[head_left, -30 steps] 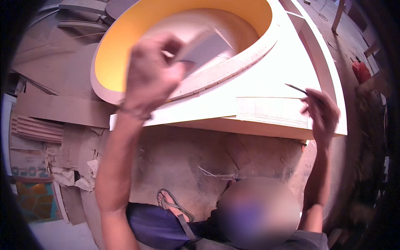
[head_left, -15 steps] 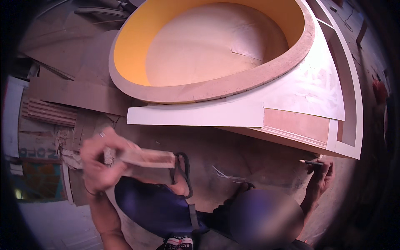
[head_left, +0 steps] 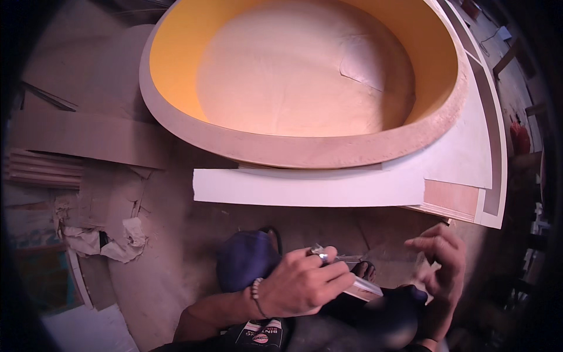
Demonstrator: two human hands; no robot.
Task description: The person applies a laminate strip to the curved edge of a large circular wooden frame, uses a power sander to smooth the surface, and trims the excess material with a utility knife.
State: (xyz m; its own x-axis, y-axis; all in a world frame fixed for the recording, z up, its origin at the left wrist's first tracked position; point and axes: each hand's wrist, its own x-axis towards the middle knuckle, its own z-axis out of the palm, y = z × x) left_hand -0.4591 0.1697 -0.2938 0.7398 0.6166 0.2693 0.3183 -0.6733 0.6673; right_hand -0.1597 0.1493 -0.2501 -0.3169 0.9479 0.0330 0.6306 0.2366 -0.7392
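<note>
My left hand (head_left: 305, 280) is closed around a short flat wooden piece (head_left: 365, 288), whose pale edge and end stick out to the right above my lap. A shiny ring is on one of its fingers, and a beaded bracelet circles the wrist. To the right, my right hand (head_left: 441, 258) is raised near the cabinet's lower corner, with thumb and index finger apart. Motion smears its fingers, and no pencil can be made out in it. In front of both hands lies a large oval frame (head_left: 311, 151) with a yellow inner wall, on a white panelled cabinet (head_left: 305, 189).
At left are a brown board (head_left: 82, 138), a stack of ridged strips (head_left: 44, 169) and crumpled paper (head_left: 126, 240). A white sheet (head_left: 91, 330) lies at lower left. Thin clear strips and my feet are on the floor below the cabinet. A red object (head_left: 519, 136) stands far right.
My left hand has swung right and down, bringing the wooden piece over my lap. My right hand has turned with fingers spreading; the pencil seen in it earlier no longer shows. The view has shifted.
</note>
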